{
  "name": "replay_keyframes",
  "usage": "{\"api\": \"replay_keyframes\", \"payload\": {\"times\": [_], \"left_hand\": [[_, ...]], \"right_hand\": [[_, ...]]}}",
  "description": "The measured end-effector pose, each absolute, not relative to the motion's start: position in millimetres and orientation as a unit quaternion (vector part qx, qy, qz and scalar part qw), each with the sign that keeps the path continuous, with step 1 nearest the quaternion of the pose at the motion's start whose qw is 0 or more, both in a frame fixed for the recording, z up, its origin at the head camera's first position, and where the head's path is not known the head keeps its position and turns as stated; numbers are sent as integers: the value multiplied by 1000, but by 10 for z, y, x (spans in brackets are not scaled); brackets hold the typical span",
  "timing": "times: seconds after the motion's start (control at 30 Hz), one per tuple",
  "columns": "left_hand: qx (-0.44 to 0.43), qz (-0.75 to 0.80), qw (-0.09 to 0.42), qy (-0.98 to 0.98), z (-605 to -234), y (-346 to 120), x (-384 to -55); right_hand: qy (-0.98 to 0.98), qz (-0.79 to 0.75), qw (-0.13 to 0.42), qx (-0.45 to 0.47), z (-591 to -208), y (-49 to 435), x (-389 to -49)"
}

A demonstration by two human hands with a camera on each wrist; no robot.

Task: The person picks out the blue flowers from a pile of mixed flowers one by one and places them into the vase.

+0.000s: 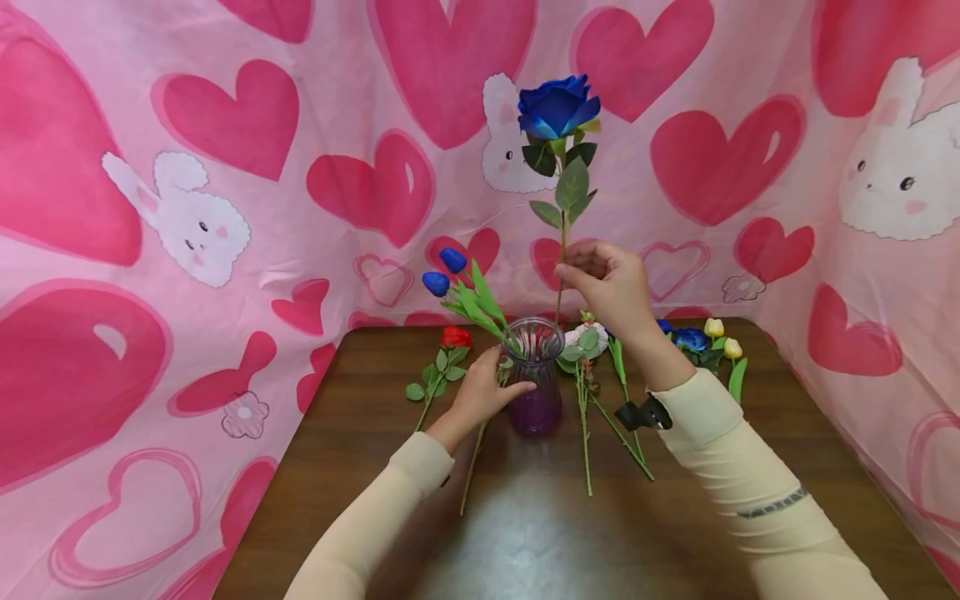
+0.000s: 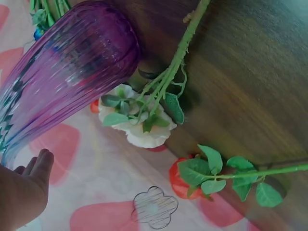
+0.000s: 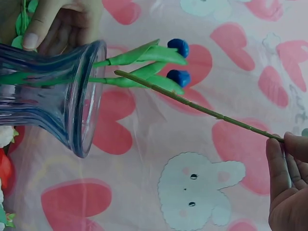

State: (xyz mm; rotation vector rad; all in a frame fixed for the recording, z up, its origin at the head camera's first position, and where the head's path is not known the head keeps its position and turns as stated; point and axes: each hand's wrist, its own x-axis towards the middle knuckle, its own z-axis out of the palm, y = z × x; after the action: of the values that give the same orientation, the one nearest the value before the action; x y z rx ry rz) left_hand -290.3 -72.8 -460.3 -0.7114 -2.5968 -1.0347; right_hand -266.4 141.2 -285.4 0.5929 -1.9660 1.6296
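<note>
My right hand (image 1: 611,287) pinches the stem of a tall blue rose (image 1: 558,108) between thumb and fingers, holding it upright above the vase. In the right wrist view, the bare stem (image 3: 192,104) ends just outside the vase mouth, near the tulip leaves. The ribbed glass vase (image 1: 535,404), purple toward its base, stands on the table with two blue tulips (image 1: 437,284) leaning left out of it. My left hand (image 1: 483,390) is at the vase's left side, thumb stretched across its front. Whether its fingers press the glass is unclear.
On the wooden table (image 1: 517,533) a red rose (image 1: 456,337) lies left of the vase, a white flower (image 1: 588,340) right of it. Farther right lie another blue flower (image 1: 690,339) and yellow tulips (image 1: 732,348). A pink heart-patterned cloth (image 1: 247,333) hangs around the table.
</note>
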Motion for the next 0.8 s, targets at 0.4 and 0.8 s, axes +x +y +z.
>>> {"api": "replay_keyframes", "payload": {"times": [0.4, 0.8], "left_hand": [[-249, -421, 95, -867, -4722, -662, -3022], [-265, -453, 98, -845, -4802, -599, -3038]], "right_hand": [[-739, 589, 260, 198, -2863, 1249, -2716], [-763, 583, 221, 168, -3379, 1165, -3029]]}}
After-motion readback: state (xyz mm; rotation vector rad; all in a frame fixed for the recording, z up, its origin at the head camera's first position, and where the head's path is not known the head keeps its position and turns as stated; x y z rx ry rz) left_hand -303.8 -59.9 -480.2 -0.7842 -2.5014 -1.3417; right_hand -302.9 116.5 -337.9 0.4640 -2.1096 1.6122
